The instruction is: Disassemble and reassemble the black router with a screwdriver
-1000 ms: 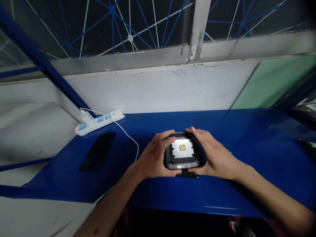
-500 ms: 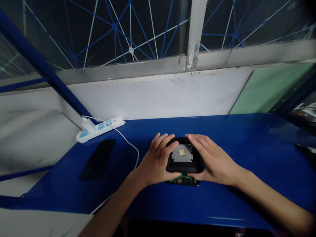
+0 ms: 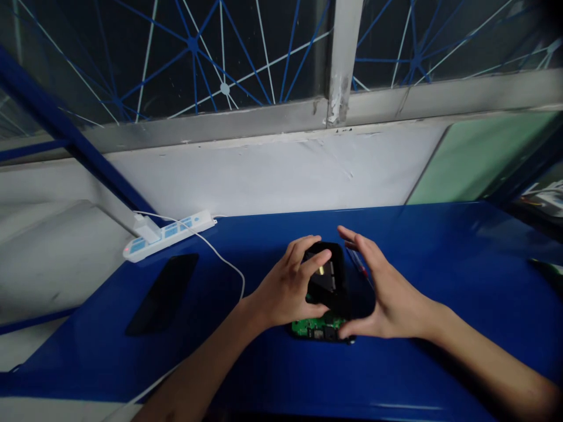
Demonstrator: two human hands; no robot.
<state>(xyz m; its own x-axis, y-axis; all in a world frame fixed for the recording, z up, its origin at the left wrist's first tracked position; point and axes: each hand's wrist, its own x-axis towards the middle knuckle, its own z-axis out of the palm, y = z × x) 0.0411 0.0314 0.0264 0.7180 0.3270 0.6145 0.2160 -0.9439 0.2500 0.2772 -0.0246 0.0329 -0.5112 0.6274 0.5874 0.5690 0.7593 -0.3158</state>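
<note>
My left hand (image 3: pixel 285 287) is closed on a black plastic cover (image 3: pixel 336 261) with a dark metal plate and a small yellow pad set in it. The cover is tilted up over a green circuit board (image 3: pixel 310 324) in a black casing, part of which shows below it. My right hand (image 3: pixel 389 293) is spread to the right of the cover, with its fingers apart from it. Its thumb tip is at the lower right corner of the board, and I cannot tell if it touches. Behind the right fingers lies a thin pen-like item with a red part (image 3: pixel 360 265).
A black, flat, phone-like slab (image 3: pixel 162 293) lies on the blue table (image 3: pixel 440 252) to the left. Behind it is a white power strip (image 3: pixel 176 231) with a plug in it. A white cable (image 3: pixel 220 252) runs forward past my left forearm. Windows and a white wall stand behind.
The cover has tilted up in my left hand, baring more of the green board. My right hand has let go of it and opened away to the right. The pen-like item has come into view.
</note>
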